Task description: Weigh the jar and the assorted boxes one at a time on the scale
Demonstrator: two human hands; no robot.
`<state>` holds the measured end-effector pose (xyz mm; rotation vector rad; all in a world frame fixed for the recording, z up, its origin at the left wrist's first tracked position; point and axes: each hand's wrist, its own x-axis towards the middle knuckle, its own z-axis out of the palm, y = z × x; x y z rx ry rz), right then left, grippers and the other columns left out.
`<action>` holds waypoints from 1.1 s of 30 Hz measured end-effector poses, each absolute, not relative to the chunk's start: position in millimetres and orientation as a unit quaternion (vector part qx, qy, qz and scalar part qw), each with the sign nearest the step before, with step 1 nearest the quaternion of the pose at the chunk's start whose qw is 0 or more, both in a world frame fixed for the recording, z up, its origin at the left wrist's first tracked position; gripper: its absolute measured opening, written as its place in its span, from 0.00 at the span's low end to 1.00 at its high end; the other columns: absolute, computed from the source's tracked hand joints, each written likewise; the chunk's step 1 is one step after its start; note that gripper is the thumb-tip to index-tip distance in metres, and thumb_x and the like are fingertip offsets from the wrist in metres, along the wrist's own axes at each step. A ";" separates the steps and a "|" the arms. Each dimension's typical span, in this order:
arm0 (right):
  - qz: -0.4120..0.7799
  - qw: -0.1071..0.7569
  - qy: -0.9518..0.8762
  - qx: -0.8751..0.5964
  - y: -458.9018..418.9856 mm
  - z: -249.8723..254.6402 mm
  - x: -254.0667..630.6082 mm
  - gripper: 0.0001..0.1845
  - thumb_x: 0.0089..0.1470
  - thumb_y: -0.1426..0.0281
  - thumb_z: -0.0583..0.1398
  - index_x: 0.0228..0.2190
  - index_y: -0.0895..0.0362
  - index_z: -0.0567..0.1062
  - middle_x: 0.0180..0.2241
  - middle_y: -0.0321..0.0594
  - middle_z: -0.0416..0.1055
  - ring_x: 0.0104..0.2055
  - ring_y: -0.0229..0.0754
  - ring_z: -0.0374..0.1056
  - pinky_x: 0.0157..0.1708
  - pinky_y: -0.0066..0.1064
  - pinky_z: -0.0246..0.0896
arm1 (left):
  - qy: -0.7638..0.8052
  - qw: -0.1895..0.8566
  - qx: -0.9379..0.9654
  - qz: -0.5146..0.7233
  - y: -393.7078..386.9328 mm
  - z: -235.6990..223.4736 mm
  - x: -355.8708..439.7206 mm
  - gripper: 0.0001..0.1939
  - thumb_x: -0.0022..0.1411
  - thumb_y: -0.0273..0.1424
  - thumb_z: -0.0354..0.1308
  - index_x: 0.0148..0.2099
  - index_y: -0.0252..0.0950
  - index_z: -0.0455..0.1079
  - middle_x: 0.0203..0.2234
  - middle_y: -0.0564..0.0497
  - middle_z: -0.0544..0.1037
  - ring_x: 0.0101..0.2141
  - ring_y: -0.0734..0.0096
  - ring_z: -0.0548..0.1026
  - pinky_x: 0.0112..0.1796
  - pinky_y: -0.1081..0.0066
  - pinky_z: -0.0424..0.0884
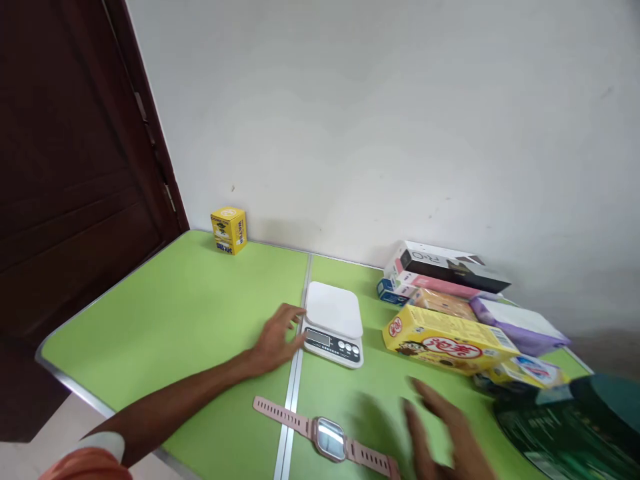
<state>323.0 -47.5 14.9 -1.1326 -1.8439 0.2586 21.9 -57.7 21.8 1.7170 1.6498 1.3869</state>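
A white digital kitchen scale (pixel 334 310) lies on the green table, its plate bare and its display and buttons facing me. My left hand (pixel 275 339) is at the scale's left edge, fingers apart, the fingertips touching or almost touching it. Nearer to me a smartwatch (pixel 330 439) with a pink strap lies stretched out flat, screen up. My right hand (pixel 443 433) is over the table to the right of the watch, blurred by motion, with its fingers spread and nothing seen between them. Part of this hand is cut off by the bottom edge.
A small yellow box (pixel 229 231) stands at the back left. On the right are a long yellow carton (pixel 450 340), stacked flat boxes (pixel 445 267), a purple-and-white pack (pixel 520 323) and a dark green container (pixel 570 427). A metal-edged seam (pixel 295 380) crosses the green table (pixel 165 320).
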 end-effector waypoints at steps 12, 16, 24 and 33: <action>0.346 0.310 -0.833 -0.300 32.3 -28.5 -46.7 0.35 0.67 0.59 0.50 0.68 0.64 0.57 0.68 0.62 0.58 0.73 0.62 0.51 0.70 0.62 0.46 | 0.760 0.003 0.310 0.571 38.7 -1.3 -195.0 0.52 0.47 0.32 0.74 0.67 0.29 0.51 0.62 0.30 0.59 0.68 0.40 0.57 0.67 0.47 0.55; 0.307 0.272 -0.859 -0.306 73.9 -28.7 -95.2 0.36 0.63 0.69 0.49 0.69 0.66 0.54 0.69 0.61 0.57 0.73 0.60 0.51 0.71 0.60 0.44 | 0.772 -0.012 0.286 0.567 76.1 2.2 -222.5 0.62 0.44 0.35 0.77 0.71 0.27 0.42 0.66 0.24 0.56 0.69 0.38 0.55 0.67 0.48 0.54; 0.262 0.193 -0.887 -0.327 106.5 -23.3 -124.0 0.39 0.60 0.72 0.51 0.70 0.67 0.53 0.73 0.56 0.53 0.75 0.61 0.45 0.72 0.54 0.38 | 0.810 -0.033 0.234 0.536 102.5 8.4 -236.8 0.49 0.49 0.34 0.74 0.66 0.29 0.51 0.61 0.30 0.65 0.64 0.43 0.63 0.63 0.51 0.59; 0.282 0.239 -0.854 -0.366 82.1 -18.8 -97.6 0.49 0.58 0.57 0.60 0.71 0.65 0.48 0.72 0.59 0.52 0.74 0.60 0.50 0.73 0.52 0.40 | 0.823 -0.030 0.246 0.510 43.7 9.4 -200.6 0.43 0.44 0.38 0.77 0.56 0.38 0.56 0.52 0.41 0.69 0.59 0.47 0.69 0.59 0.49 0.65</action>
